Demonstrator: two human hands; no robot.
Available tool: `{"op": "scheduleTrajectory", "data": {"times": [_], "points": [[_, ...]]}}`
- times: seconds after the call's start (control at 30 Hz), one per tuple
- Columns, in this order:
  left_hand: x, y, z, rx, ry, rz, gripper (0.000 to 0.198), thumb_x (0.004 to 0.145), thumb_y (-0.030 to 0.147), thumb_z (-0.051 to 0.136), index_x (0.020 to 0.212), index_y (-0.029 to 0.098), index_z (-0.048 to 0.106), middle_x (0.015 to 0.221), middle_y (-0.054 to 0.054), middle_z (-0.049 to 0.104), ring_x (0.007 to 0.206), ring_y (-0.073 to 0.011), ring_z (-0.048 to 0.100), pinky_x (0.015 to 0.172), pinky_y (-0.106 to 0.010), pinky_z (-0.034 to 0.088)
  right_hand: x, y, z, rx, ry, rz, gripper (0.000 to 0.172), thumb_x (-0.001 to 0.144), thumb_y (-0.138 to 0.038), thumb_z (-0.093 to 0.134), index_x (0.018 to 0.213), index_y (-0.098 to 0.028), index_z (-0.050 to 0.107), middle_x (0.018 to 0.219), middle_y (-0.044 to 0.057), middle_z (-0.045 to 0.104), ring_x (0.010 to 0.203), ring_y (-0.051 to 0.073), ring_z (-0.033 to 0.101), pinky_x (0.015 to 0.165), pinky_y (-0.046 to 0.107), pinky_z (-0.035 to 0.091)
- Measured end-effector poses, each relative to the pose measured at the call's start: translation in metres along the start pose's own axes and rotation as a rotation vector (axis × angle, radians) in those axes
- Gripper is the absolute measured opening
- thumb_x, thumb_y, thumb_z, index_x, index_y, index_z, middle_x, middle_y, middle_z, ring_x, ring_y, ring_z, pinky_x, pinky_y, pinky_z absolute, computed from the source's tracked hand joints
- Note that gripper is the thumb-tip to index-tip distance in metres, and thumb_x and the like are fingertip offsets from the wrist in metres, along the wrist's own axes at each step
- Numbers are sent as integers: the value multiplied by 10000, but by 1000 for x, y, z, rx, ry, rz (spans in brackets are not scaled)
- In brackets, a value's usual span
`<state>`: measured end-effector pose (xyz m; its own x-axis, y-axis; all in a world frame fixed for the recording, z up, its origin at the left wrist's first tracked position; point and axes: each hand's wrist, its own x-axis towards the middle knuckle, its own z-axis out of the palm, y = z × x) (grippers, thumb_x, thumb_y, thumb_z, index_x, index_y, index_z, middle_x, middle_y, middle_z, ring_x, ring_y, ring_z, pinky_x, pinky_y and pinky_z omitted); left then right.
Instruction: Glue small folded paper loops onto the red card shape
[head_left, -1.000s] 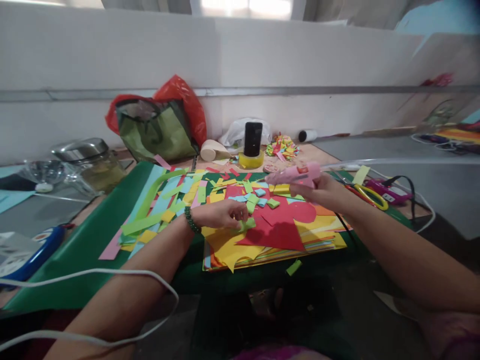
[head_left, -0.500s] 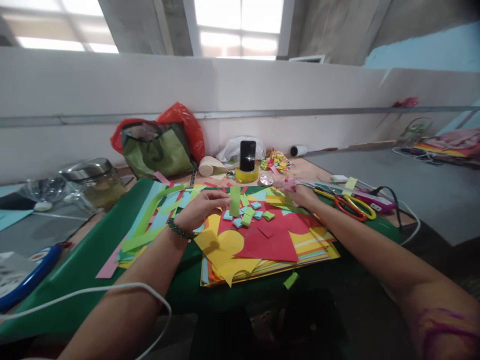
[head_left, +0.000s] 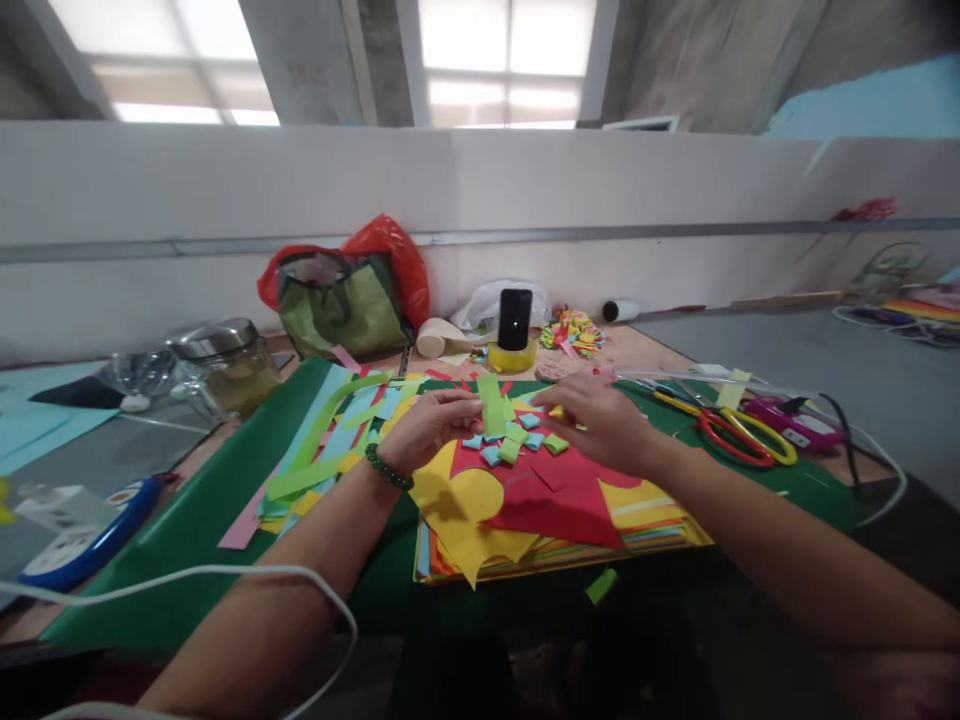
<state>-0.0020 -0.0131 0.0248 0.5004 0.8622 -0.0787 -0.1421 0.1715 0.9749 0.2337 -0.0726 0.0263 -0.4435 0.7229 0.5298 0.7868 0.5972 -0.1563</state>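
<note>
In the head view, my left hand (head_left: 433, 425) pinches a green paper strip (head_left: 492, 402), held up by the little folded papers (head_left: 516, 434) on the red paper (head_left: 562, 505). My right hand (head_left: 606, 418) is near, its finger and thumb apart. If I squeeze hard, the strip might bend. If my right hand dips, it might knock the folded papers about.

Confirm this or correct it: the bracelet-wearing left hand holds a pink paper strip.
The colour is wrong: the head view shows the left hand, beaded bracelet at its wrist, holding a green paper strip, not a pink one.
</note>
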Motion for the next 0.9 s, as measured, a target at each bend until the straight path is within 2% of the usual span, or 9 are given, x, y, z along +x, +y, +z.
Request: {"op": "scheduleTrajectory", "data": {"times": [0.1,0.2,0.27,0.33,0.43,0.53,0.7,0.9], "points": [[0,-2,1,4,-6,-27,219,618,190,818,691,116,626,567,8,632,504,-81,609,534,-183,510,18,-10,22,103,37,-256,222,960,-277,445,1008,-215,653,937,88,666,741,161,611,646,266,441],[2,-5,0,6,12,-22,250,582,217,835,683,125,626,544,15,623,485,-85,601,515,-183,497,27,-7,37,250,97,-310,264,974,-306,440,900,-193,666,855,83,643,750,155,605,658,259,458],[3,-7,0,31,38,2,270,569,255,840,678,127,628,529,19,613,479,-90,600,498,-182,481,28,-3,43,387,123,-233,270,960,-343,471,853,-188,665,825,75,638,735,153,596,660,265,468],[4,-9,1,92,67,38,272,583,298,827,680,126,639,525,17,611,476,-93,600,494,-185,473,26,-2,47,515,117,-86,287,924,-411,520,809,-184,655,770,56,628,677,145,564,623,269,458],[5,-12,3,216,78,102,265,616,346,793,687,123,668,534,5,625,492,-104,610,521,-203,489,26,-2,50,700,91,159,362,832,-523,598,751,-171,614,653,3,566,560,106,457,522,242,386],[5,-13,6,307,72,144,264,607,361,786,687,127,695,568,-6,652,512,-117,620,531,-216,497,28,-2,52,859,72,315,444,722,-602,663,695,-171,564,572,-41,479,511,82,376,469,227,307],[3,-12,8,376,59,171,208,614,329,765,652,131,714,582,-19,673,500,-109,605,519,-205,494,32,-1,53,937,99,419,478,622,-611,727,632,-175,532,555,-47,468,507,79,372,468,235,279],[3,-12,9,403,53,170,221,613,337,777,666,128,731,559,-19,664,502,-121,614,520,-213,516,33,0,56,980,84,427,485,585,-607,754,631,-175,537,550,-49,482,508,79,381,473,234,279]]}}
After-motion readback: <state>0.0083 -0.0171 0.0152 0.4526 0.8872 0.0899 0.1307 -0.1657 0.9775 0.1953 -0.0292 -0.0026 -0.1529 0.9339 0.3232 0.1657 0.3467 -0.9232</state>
